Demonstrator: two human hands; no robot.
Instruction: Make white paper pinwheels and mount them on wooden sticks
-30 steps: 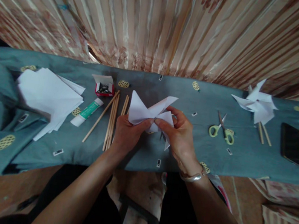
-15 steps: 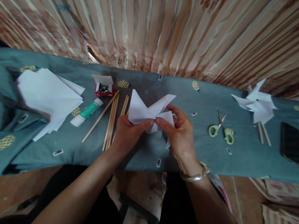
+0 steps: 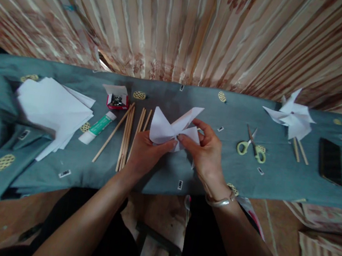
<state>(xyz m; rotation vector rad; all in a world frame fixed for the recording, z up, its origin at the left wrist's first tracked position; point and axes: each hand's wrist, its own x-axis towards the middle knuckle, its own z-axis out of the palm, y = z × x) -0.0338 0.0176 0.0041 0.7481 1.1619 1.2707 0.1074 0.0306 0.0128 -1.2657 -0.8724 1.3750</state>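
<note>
- Shifted slightly to the right over the cloth (image 3: 216, 170), the pinwheel (image 3: 162, 127) shows a bit less of its drooping lower-right flap; one more stick shows beside the left hand.
- Such a small change looks like an adjustment of the folds — both grips look much the same as before, so the work seems to be at the centre.
- Its place now: raised above the middle of the cloth, between both hands, paper arms spread.
- The left hand (image 3: 149, 152) grasps the left and lower side, thumb along the front near the centre; its other fingers are mostly hidden.
- The right hand (image 3: 208, 151) pinches the right side, thumb at the shiny pin (image 3: 178, 135), index finger behind the paper.
- Just left lie sticks (image 3: 125, 138), then a glue stick (image 3: 97, 128) with pale print on a green label, too small to read.
- Beyond the sticks sits a red box (image 3: 117, 101), flap raised, metal bits inside; no lettering I can make out.
- Farther left: white sheets (image 3: 52, 108).
- To the right, scissors (image 3: 251, 143) with blades parted, a second pinwheel (image 3: 298, 121) over two sticks, and a dark phone (image 3: 331, 161).
- Small black-and-white tags printed on the cloth seem to carry letters — too blurred to read surely.
</note>
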